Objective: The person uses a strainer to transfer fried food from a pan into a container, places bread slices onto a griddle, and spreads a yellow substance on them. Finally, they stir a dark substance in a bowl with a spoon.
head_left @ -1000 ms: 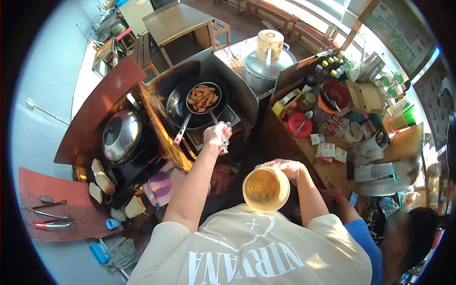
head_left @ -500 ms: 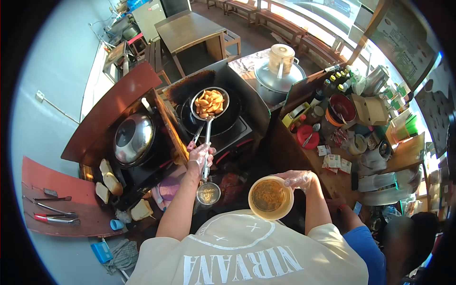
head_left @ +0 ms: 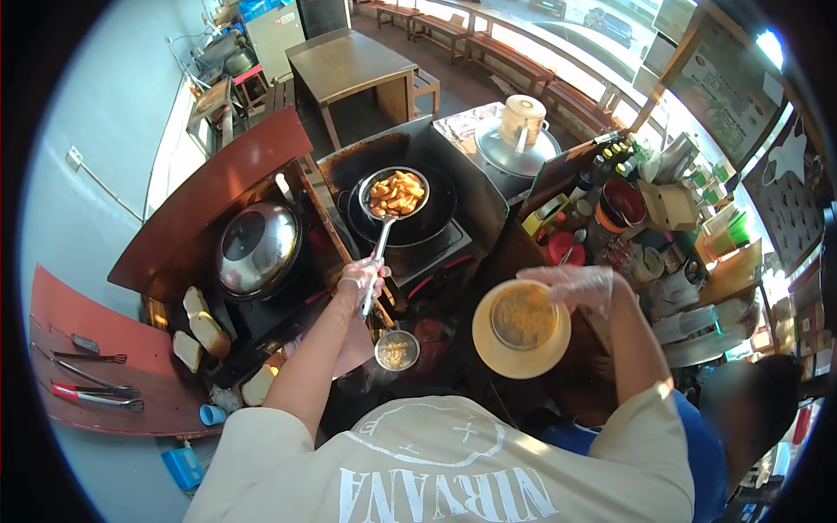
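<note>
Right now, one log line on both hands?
left hand: grips strainer | strainer: brown wedges, over wok | right hand: holds yellow bowl

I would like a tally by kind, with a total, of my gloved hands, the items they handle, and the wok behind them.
Gloved hands: 2 (left hand, right hand)
Long-handled strainer: 1, in the left hand
Beige bowl: 1, at the right hand
Wok: 1
Total: 5

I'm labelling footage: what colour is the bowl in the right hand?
Pale yellow; the bowl shows best in the head view.
</note>
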The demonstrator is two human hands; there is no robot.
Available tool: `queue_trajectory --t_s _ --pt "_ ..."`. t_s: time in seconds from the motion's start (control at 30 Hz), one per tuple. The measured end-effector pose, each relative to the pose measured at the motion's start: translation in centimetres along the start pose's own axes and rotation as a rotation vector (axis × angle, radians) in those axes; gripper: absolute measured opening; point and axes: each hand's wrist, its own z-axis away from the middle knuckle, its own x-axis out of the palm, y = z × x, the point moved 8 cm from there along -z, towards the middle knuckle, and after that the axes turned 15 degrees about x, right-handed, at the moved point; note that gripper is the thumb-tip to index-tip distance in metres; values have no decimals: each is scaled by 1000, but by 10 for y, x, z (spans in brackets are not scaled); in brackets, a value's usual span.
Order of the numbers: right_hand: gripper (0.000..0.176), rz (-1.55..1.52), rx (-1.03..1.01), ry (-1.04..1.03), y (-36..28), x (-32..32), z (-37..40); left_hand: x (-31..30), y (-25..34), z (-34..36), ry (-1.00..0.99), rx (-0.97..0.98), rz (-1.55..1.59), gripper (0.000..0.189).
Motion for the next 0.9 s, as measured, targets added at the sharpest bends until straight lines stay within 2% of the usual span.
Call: queue_trajectory --t_s 0.07,0.1,0.2,0.27,0.3,0.37,0.43,0.47,0.5,0.57,0.63,0.83,0.9 --pt "108 138 33 -9 -37 1 -5 1 4 1 -30 4 14 13" --pt "102 173 21 9 -43 -3 -16 4 4 1 -23 21 -22 14" --pt "94 143 -26 -53 -63 19 -39 4 6 -2 -28 26 -10 17" --pt "83 -144 -147 -52 -52 15 -73 11 3 -3 -41 10 -10 13" --pt "83 -145 -145 -52 -35 15 -91 12 2 -3 -47 4 -4 16" --pt "78 -452 -187 -134 -9 17 -118 12 3 -5 -9 25 -54 12" --pt "78 -550 -203 -115 1 29 -119 14 2 0 25 18 -197 8" --pt "79 -684 -231 -116 3 28 -115 12 3 -2 4 13 -135 2" --pt "81 -819 -260 -113 5 25 -110 12 5 -2 16 16 -133 2" --pt "83 -860 -256 -70 15 17 -106 16 5 -2 11 17 -260 19" --pt "85 -1007 -289 -71 30 3 -105 23 13 2 13 16 -192 10" --pt "91 -1072 -286 -31 41 -18 -98 23 15 1 10 -8 -262 15" --pt "92 -1084 -279 -10 46 -25 -102 30 29 5 -20 13 -143 17"
